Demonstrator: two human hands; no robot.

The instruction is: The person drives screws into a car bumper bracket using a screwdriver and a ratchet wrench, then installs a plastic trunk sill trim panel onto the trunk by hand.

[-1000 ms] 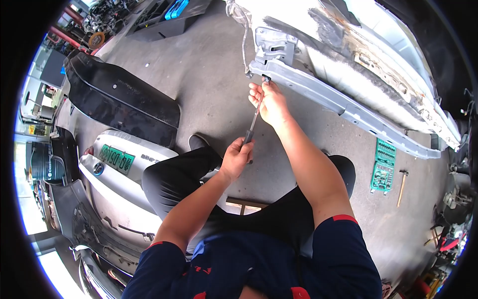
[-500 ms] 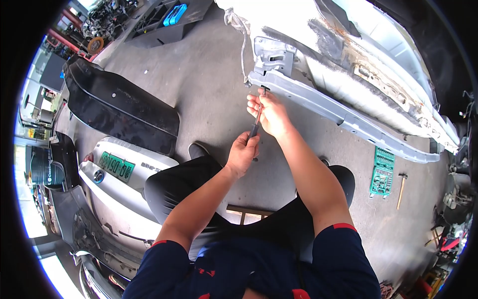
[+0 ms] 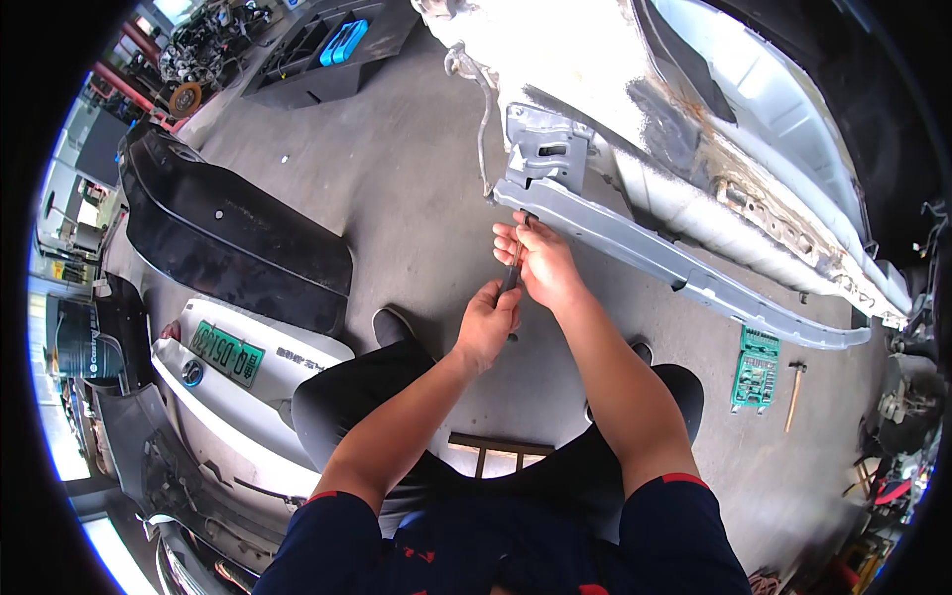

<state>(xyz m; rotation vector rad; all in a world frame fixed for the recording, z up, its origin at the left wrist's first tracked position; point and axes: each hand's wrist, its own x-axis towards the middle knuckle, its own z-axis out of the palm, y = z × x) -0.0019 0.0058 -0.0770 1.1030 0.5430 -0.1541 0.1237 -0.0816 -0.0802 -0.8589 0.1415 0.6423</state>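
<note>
My left hand (image 3: 488,325) is closed around the black grip of a slim rod-shaped tool (image 3: 510,278), whose lower end shows beneath it. My right hand (image 3: 545,263) holds the upper end, fingers curled around it. A dark tip pokes out above the right fingers, close to the near-left end of a grey metal bumper beam (image 3: 635,248); whether they touch, I cannot tell. The beam runs along the end of a stripped white car body (image 3: 684,139), and a grey bracket (image 3: 548,149) is behind its left end.
On the left lie a black bumper-like panel (image 3: 238,228) and a white panel with a green licence plate (image 3: 226,355). To the right, a green socket set (image 3: 757,369) and a hammer (image 3: 795,397) rest on the floor. A low stool (image 3: 499,444) is between my legs.
The view has tilted, so the scene sits lower in the frame. My left hand has come closer to my right along the tool. Both hands keep their hold.
</note>
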